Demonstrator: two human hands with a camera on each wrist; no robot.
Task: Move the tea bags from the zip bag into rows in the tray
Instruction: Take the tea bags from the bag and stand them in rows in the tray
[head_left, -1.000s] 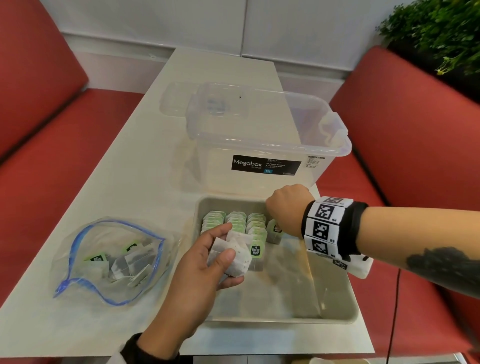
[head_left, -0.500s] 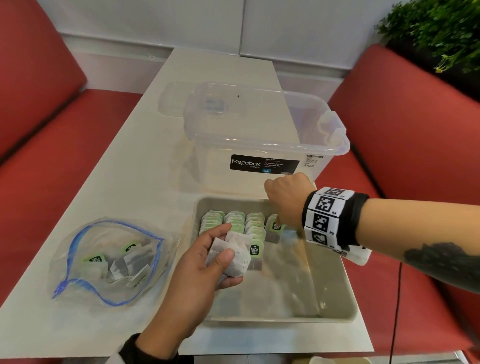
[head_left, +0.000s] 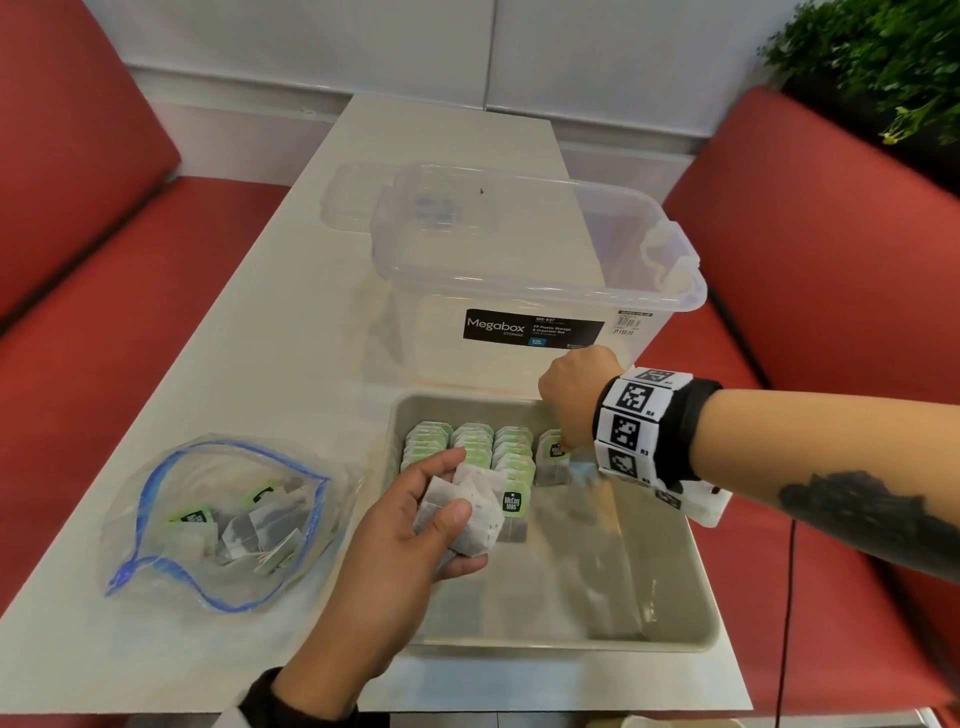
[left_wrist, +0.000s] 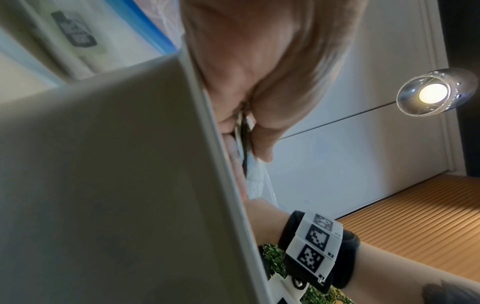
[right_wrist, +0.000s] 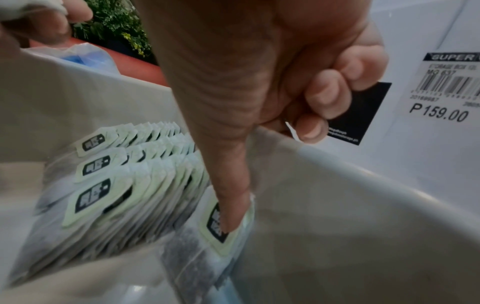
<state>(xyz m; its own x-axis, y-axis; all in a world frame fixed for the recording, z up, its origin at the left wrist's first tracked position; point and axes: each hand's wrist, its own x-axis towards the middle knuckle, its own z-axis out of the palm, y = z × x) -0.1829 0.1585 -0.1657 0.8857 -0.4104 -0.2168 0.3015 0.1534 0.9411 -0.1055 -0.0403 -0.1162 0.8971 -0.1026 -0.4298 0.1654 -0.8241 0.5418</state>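
The left hand (head_left: 395, 540) pinches a spare wad of tea bags (head_left: 470, 514), feeding the right hand (head_left: 576, 395), whose index finger presses down a tea bag (head_left: 553, 457) starting a fourth row in the tray (head_left: 675, 597), other fingers curled. The zip bag (head_left: 218, 519), left of both hands, isn't empty yet.

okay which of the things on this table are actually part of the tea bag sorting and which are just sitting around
In use: zip bag; tray; tea bag rows; bags gripped in left hand; bag pressed by right hand.
Lying about: clear Megabox storage box; its lid behind; plant.
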